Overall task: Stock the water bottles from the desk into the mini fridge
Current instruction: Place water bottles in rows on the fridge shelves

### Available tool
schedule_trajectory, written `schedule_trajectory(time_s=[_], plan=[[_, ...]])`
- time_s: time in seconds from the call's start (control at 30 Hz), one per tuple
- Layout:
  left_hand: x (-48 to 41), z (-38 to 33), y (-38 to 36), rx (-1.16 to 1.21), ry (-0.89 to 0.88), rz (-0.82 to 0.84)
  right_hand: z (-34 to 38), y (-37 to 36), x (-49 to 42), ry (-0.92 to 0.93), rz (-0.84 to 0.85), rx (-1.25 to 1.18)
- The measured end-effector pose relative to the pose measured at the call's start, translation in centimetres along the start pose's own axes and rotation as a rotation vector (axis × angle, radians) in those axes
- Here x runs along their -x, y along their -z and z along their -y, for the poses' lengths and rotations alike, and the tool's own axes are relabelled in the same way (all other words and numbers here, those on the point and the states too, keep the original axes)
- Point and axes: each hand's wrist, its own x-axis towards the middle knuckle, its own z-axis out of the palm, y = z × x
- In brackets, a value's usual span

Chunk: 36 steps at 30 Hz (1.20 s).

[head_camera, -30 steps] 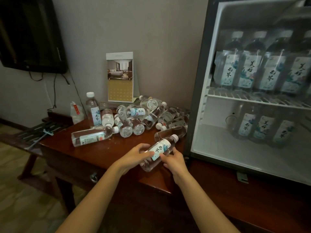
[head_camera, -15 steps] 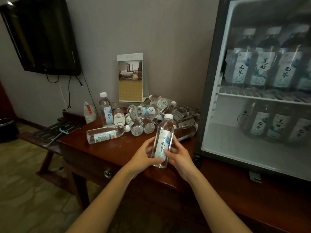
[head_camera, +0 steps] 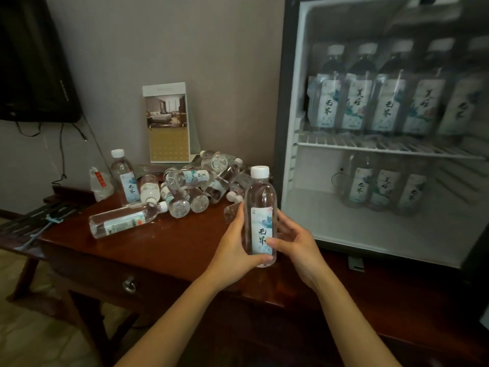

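centre frame: my left hand (head_camera: 235, 250) and right hand (head_camera: 293, 243) both grip upright bottle (head_camera: 260, 215) | risk: clipping fridge (head_camera: 288, 128) frame, toppling lower-shelf bottles (head_camera: 383, 185)

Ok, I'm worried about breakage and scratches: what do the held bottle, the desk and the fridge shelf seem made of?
The bottle: probably clear plastic, glossy, see-through, white cap. The desk: reddish-brown wood or veneer, lacquered, reflecting light. The fridge shelf: white coated wire, judging by thin parallel bars.

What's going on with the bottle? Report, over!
Left hand and right hand both grip one bottle, upright, over the desk. Not in the fridge yet. Nothing seen in between.
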Motion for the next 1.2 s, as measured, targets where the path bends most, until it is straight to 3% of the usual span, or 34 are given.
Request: schedule_trajectory(time_s=[0.37, 0.63, 1.03, 1.2], plan=[[-6.9, -0.9, -9.7, -0.003, -0.147, 0.052, 2.3, 8.6, 0.9, 0.057, -0.282, 0.055], [-11.6, 0.1, -13.0, 0.057, -0.214, 0.056, 2.7, 11.1, -1.9, 0.091, -0.367, 0.24], [-18.5, 2.5, -15.1, -0.088, -0.048, 0.082, 1.7, 13.9, -7.3, 0.031, -0.715, 0.404], [-20.6, 2.8, -16.5, -0.207, 0.03, 0.038, 1.8, 15.1, -8.8, 0.052, -0.686, 0.413]])
